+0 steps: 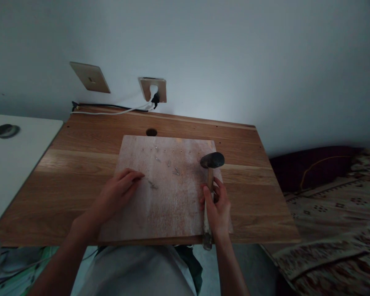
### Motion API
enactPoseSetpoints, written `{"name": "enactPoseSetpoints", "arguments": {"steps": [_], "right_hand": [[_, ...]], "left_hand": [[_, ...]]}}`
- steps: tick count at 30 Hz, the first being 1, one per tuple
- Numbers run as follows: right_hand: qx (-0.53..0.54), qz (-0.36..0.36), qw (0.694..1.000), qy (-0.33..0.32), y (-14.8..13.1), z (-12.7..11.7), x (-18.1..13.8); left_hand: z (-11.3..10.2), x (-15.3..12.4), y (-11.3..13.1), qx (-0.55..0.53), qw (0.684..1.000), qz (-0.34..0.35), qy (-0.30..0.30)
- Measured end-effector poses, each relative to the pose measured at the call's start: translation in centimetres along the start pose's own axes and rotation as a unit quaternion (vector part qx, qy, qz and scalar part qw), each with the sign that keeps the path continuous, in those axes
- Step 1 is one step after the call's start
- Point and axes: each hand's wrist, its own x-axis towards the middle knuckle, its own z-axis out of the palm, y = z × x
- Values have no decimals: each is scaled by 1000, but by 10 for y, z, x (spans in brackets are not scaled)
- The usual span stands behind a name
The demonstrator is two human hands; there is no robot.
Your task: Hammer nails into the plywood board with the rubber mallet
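A pale wooden board lies on a brown wooden desk. My right hand is closed round the wooden handle of a hammer, whose dark head rests near the board's right edge. My left hand lies on the board's left part, fingers extended and pointing toward several small loose nails scattered on the board. A row of tiny nail points or holes runs along the board's far edge. The nearest nails sit just right of my left fingertips.
A white table with a round cap adjoins the desk on the left. Two wall plates sit behind the desk, with white and black cables running from them. A patterned bed cover lies to the right. A cable hole is in the desk.
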Motion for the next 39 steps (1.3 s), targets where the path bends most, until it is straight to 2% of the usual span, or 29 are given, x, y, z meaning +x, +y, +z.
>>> {"name": "enactPoseSetpoints", "arguments": {"steps": [5, 13, 21, 28, 39], "right_hand": [[-3, 7, 1000, -3, -2, 0, 0], [-4, 12, 1000, 10, -6, 0, 0], [-15, 9, 1000, 11, -9, 0, -2], [-17, 18, 1000, 19, -11, 0, -1], [-18, 6, 1000, 16, -9, 0, -1]], "left_hand": [[-6, -9, -16, 14, 998, -52, 46], [-6, -8, -14, 4, 998, -53, 40], [-17, -18, -26, -4, 998, -58, 23], [-16, -6, -17, -40, 999, -31, -8], [-10, 7, -20, -77, 997, -26, -5]]}}
